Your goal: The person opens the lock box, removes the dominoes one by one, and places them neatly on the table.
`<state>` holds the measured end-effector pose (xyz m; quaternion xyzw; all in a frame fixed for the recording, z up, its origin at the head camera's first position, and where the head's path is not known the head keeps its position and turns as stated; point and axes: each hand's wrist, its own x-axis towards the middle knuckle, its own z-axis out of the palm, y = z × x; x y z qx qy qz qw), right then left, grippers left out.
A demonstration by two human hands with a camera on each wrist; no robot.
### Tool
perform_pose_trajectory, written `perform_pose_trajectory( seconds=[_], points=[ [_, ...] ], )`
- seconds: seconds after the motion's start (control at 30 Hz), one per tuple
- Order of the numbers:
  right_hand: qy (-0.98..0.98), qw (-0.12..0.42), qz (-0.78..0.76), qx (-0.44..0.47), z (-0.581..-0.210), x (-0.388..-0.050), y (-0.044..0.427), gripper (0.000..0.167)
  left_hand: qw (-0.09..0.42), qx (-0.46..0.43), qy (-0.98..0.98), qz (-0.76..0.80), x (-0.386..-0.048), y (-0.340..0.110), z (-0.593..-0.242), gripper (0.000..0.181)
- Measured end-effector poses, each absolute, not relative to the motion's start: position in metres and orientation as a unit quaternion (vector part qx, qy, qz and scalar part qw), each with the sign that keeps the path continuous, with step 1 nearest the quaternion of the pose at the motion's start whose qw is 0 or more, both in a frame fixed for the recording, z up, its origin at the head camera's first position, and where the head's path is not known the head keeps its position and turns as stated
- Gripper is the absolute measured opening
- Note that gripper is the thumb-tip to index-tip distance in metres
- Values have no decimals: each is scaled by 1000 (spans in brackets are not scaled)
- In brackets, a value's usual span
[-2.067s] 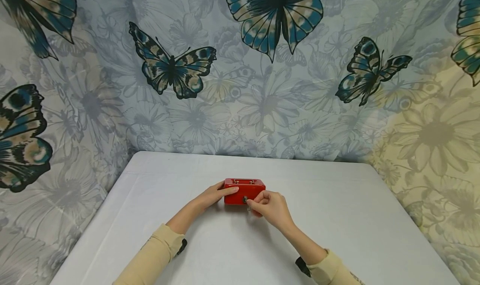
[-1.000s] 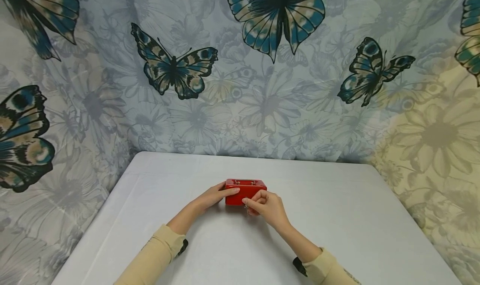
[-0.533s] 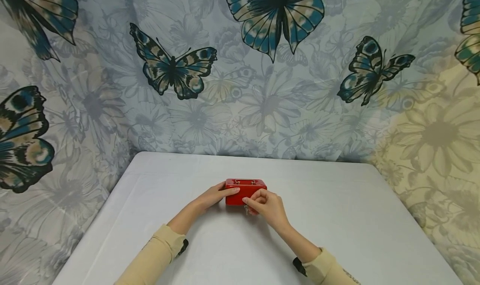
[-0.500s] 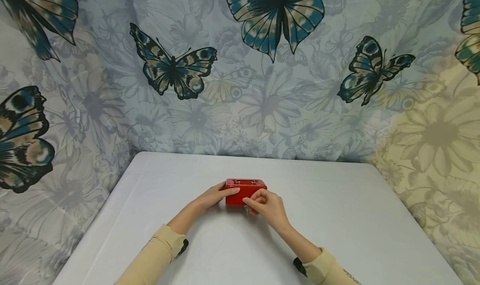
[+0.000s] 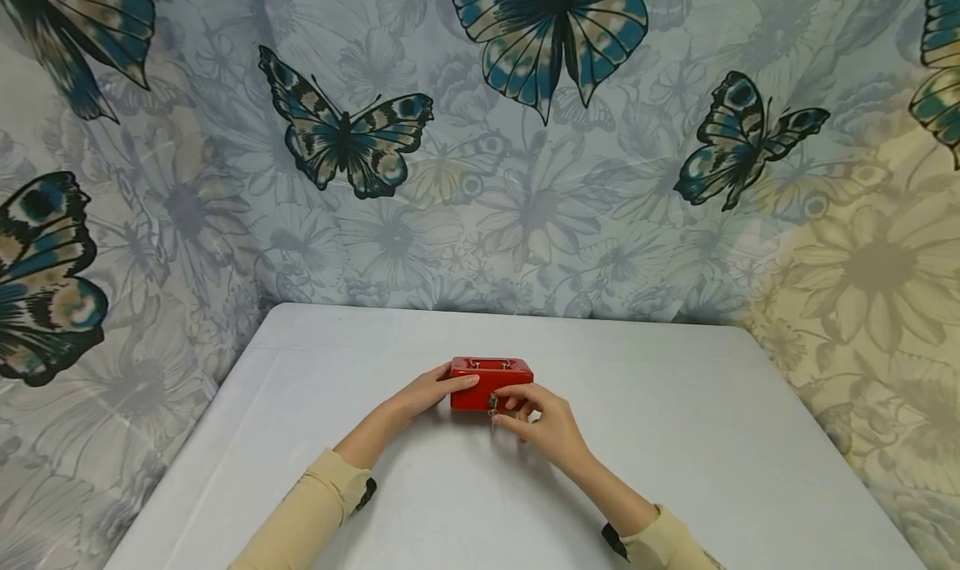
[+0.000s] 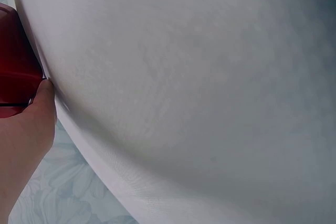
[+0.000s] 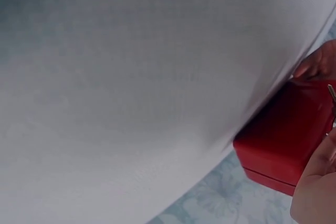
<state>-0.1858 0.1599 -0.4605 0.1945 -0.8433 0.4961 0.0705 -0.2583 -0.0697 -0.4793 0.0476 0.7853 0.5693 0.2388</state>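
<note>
Grip of right hand [image 5: 546,421] at the lock [image 5: 493,402], thumb and forefinger spread apart beside the hanging keys [image 5: 492,420].
Left hand [image 5: 426,390] holds the left end of the red box [image 5: 497,378], which sits closed on the tabletop [image 5: 675,420] just below the frame's centre. Step in hand appears to be working a key at the lock; next move should call for a firm pinch on that key, box held steady.

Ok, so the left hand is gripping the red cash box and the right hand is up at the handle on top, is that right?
Not quite: the right hand isn't at the handle. The head view shows it at the keys hanging at the front of the red cash box. The left hand does grip the box.
</note>
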Motion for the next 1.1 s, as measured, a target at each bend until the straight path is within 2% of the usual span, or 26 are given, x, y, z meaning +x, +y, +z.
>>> perform_pose_trajectory(
  seconds=[1.1],
  points=[
    [-838, 105, 500, 193, -464, -185, 154, 21, 234, 42, 789, 567, -259, -70, -482, 95]
  ],
)
